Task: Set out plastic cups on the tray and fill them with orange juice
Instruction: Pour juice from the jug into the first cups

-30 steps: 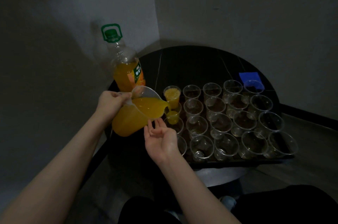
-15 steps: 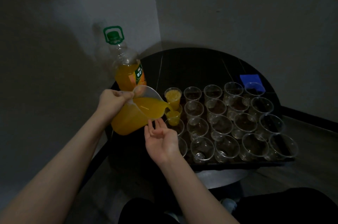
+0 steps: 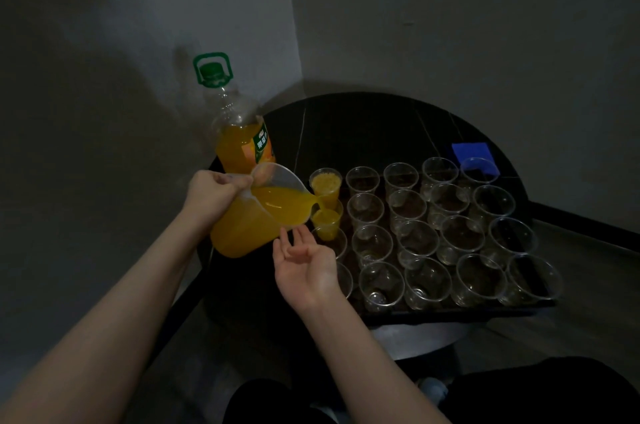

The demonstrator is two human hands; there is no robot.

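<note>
Head view: at centre left, the left hand (image 3: 211, 197) grips the handle of a clear jug (image 3: 256, 216) tilted to the right, its spout over the second cup (image 3: 326, 220) in the left column, with juice running in. Just above, the first cup (image 3: 325, 183) is full. The right hand (image 3: 306, 262) hangs palm up below the spout, fingers relaxed and holding nothing. Empty cups (image 3: 417, 238) fill the rest of the dark tray (image 3: 450, 314), centre right. A juice bottle (image 3: 239, 133) stands upright behind the jug. A blue card (image 3: 472, 151) lies at upper right on the table (image 3: 363, 126).
</note>
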